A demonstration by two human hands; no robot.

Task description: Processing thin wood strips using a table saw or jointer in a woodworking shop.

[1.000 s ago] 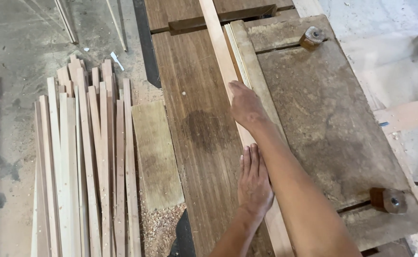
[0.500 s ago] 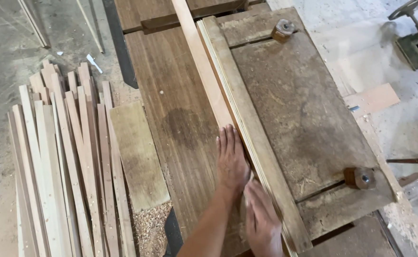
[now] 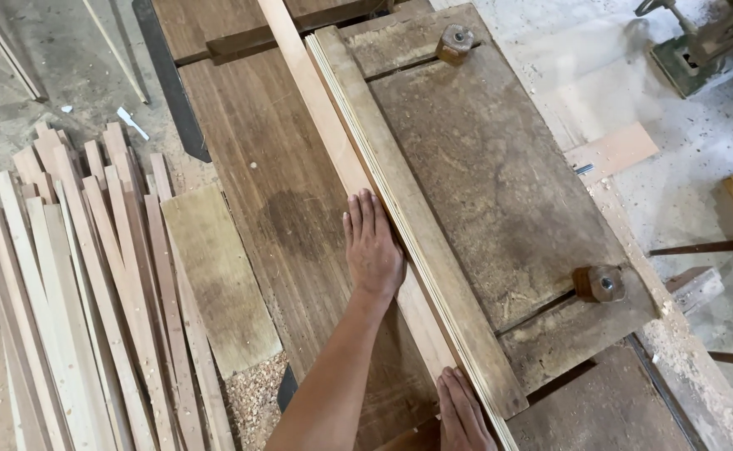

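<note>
The left hand [image 3: 373, 246] lies flat, fingers extended and together, palm down on the long pale wooden strip [image 3: 324, 125]. It grips nothing; it presses the strip against the plywood-edged fence board [image 3: 400, 209]. The right hand [image 3: 464, 411] sits at the strip's near end, at the bottom of the view, fingers laid roughly flat on the wood; whether it curls around the end cannot be told.

Compared with half a second ago, the two hands are further apart: the left hand now rests well up the strip, and the right hand has dropped to the near end. One second ago the order was reversed, with the right hand leading. This hand-over-hand alternation suggests the strip is being fed along the fence across the dark wooden table [image 3: 258, 192].

The fence assembly is fixed by two wooden knobs [image 3: 598, 284]. A stack of cut slats [image 3: 74, 292] lies to the left, just beside a short plank [image 3: 216, 276] and a patch of sawdust [image 3: 253, 397].
</note>
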